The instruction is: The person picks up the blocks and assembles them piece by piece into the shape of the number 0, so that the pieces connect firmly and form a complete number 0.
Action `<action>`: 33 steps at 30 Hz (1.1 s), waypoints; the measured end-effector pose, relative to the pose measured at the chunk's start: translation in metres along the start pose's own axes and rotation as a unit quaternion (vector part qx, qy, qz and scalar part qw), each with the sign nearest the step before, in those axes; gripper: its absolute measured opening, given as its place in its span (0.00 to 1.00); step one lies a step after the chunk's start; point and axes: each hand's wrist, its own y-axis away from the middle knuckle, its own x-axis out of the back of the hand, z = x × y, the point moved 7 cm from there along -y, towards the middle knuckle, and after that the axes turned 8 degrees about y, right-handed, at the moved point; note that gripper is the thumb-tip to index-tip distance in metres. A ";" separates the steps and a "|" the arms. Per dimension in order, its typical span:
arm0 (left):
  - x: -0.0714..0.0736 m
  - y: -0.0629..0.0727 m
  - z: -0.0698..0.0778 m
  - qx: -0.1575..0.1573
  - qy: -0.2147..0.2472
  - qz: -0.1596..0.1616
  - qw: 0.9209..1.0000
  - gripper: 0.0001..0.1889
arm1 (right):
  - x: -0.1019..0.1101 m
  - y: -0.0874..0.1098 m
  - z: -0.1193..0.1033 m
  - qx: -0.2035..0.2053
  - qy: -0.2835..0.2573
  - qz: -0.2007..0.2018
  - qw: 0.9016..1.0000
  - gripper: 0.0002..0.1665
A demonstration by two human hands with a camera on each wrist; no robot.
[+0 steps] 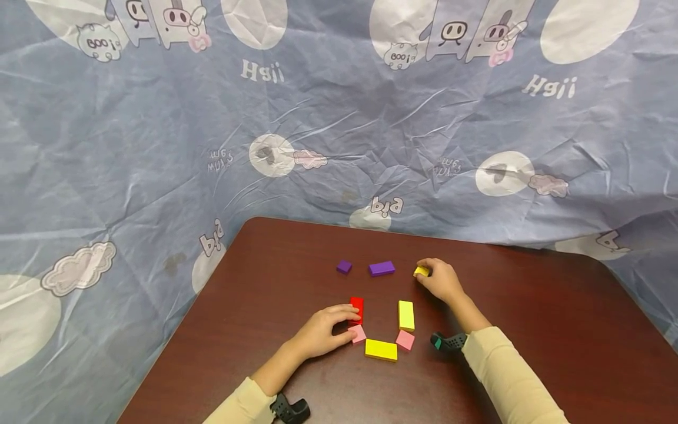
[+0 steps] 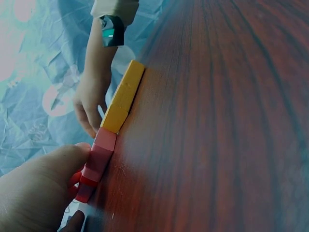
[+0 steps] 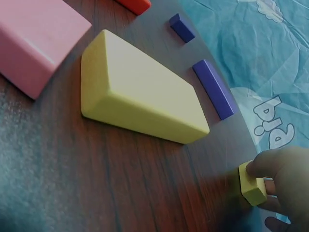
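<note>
A stretch of wood lies between the desk's (image 1: 556,318) near side and the bright yellow block (image 1: 381,350), the nearest of the blocks. Just beside its two ends sit the left pink block (image 1: 358,334) and the right pink block (image 1: 405,340). The left hand (image 1: 320,331) has its fingers apart, the thumb at the left pink block and the other fingers over the red block (image 1: 357,301). Across an open gap from the red one, the pale yellow block (image 1: 406,315) stands next to the right pink. Farther off, the right hand's (image 1: 442,281) fingers pinch the small yellow block (image 1: 421,271), right of the long purple block (image 1: 382,269) and the small purple block (image 1: 344,267), all well apart. Wood runs from these three to the rounded far edge.

Eight blocks in all: three yellow, two pink, two purple, one red.

The desk is dark reddish brown, streaked with grain; beyond it hangs a creased blue-grey printed sheet (image 1: 339,123).
</note>
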 end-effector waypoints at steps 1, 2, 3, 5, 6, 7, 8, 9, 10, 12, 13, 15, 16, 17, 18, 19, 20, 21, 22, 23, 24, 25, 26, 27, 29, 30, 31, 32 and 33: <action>0.000 0.000 0.000 0.001 0.000 -0.001 1.000 0.15 | 0.000 0.000 0.000 -0.004 0.000 0.000 1.000 0.19; 0.000 0.000 0.000 0.002 0.001 -0.002 1.000 0.15 | 0.000 0.001 0.000 -0.008 0.000 -0.001 1.000 0.19; -0.001 -0.001 -0.001 0.002 0.000 -0.002 1.000 0.15 | 0.001 0.002 0.000 -0.013 -0.001 0.000 1.000 0.19; -0.001 -0.001 -0.001 0.002 0.001 -0.003 1.000 0.15 | 0.002 0.004 -0.001 -0.021 -0.005 0.000 1.000 0.19; -0.001 -0.001 -0.001 0.002 0.002 -0.003 1.000 0.15 | 0.002 0.005 -0.002 -0.025 -0.007 0.001 1.000 0.19; -0.001 -0.001 -0.001 0.002 0.002 -0.003 1.000 0.15 | 0.002 0.006 -0.004 -0.029 -0.010 0.001 1.000 0.19; -0.001 -0.001 -0.002 0.001 0.002 -0.003 1.000 0.15 | 0.002 0.007 -0.006 -0.031 -0.014 0.000 0.999 0.19; -0.001 -0.001 -0.002 0.001 0.002 -0.003 1.000 0.16 | 0.002 0.009 -0.008 -0.034 -0.017 0.000 0.999 0.18; -0.001 -0.001 -0.002 0.002 0.002 -0.003 1.000 0.16 | 0.001 0.010 -0.010 -0.036 -0.021 0.000 0.999 0.18; -0.001 -0.001 -0.002 0.001 0.001 -0.003 1.000 0.16 | 0.001 0.012 -0.016 -0.039 -0.028 -0.001 0.999 0.18; -0.001 -0.001 -0.002 0.000 0.000 -0.002 1.000 0.16 | 0.001 0.013 -0.019 -0.041 -0.033 -0.003 0.999 0.17; -0.001 -0.001 -0.002 -0.002 0.000 0.000 1.000 0.15 | 0.000 0.014 -0.025 -0.043 -0.041 -0.004 0.998 0.17; -0.001 -0.001 -0.002 -0.002 0.000 0.001 1.000 0.15 | 0.000 0.015 -0.028 -0.044 -0.045 -0.005 0.998 0.17; -0.001 -0.001 -0.003 -0.003 -0.001 0.002 1.000 0.15 | 0.000 0.016 -0.031 -0.045 -0.049 -0.007 0.998 0.17; -0.001 -0.001 -0.003 -0.003 -0.001 0.003 1.000 0.15 | -0.001 0.017 -0.034 -0.047 -0.053 -0.008 0.997 0.16; -0.001 -0.001 -0.003 -0.002 0.000 0.003 1.000 0.15 | -0.002 0.018 -0.036 -0.047 -0.056 -0.011 0.997 0.16; -0.001 -0.001 -0.003 -0.001 0.000 0.003 1.000 0.15 | -0.003 0.018 -0.038 -0.047 -0.058 -0.013 0.997 0.16; -0.001 -0.001 -0.003 -0.001 0.000 0.003 1.000 0.15 | -0.003 0.019 -0.041 -0.048 -0.061 -0.015 0.997 0.16; -0.001 -0.001 -0.003 -0.001 0.001 0.003 1.000 0.15 | -0.004 0.020 -0.043 -0.049 -0.062 -0.018 0.997 0.16; -0.001 -0.001 -0.003 -0.001 0.001 0.003 1.000 0.15 | -0.005 0.021 -0.045 -0.050 -0.064 -0.022 0.996 0.16; -0.001 -0.001 -0.003 -0.001 0.003 0.003 1.000 0.15 | -0.007 0.022 -0.046 -0.050 -0.062 -0.026 0.996 0.16; -0.001 -0.001 -0.003 -0.002 0.003 0.003 1.000 0.15 | -0.008 0.023 -0.048 -0.050 -0.061 -0.029 0.996 0.16; -0.001 -0.001 -0.003 -0.004 0.002 0.005 1.000 0.15 | -0.010 0.024 -0.049 -0.050 -0.062 -0.034 0.996 0.16; -0.001 -0.001 -0.003 -0.005 0.002 0.005 1.000 0.15 | -0.011 0.024 -0.051 -0.049 -0.062 -0.038 0.996 0.16; -0.001 -0.001 -0.003 -0.006 0.003 0.007 1.000 0.15 | -0.014 0.026 -0.053 -0.048 -0.062 -0.046 0.996 0.16; -0.001 -0.001 -0.004 -0.007 0.003 0.008 1.000 0.15 | -0.015 0.026 -0.054 -0.048 -0.061 -0.048 0.996 0.16; -0.001 -0.001 -0.004 -0.006 0.002 0.009 1.000 0.15 | -0.016 0.027 -0.055 -0.048 -0.063 -0.050 0.996 0.16; -0.001 0.000 -0.004 -0.006 0.003 0.008 1.000 0.15 | -0.017 0.028 -0.056 -0.049 -0.062 -0.053 0.995 0.16; -0.001 0.000 -0.004 -0.004 0.004 0.008 1.000 0.16 | -0.018 0.028 -0.056 -0.049 -0.060 -0.053 0.996 0.16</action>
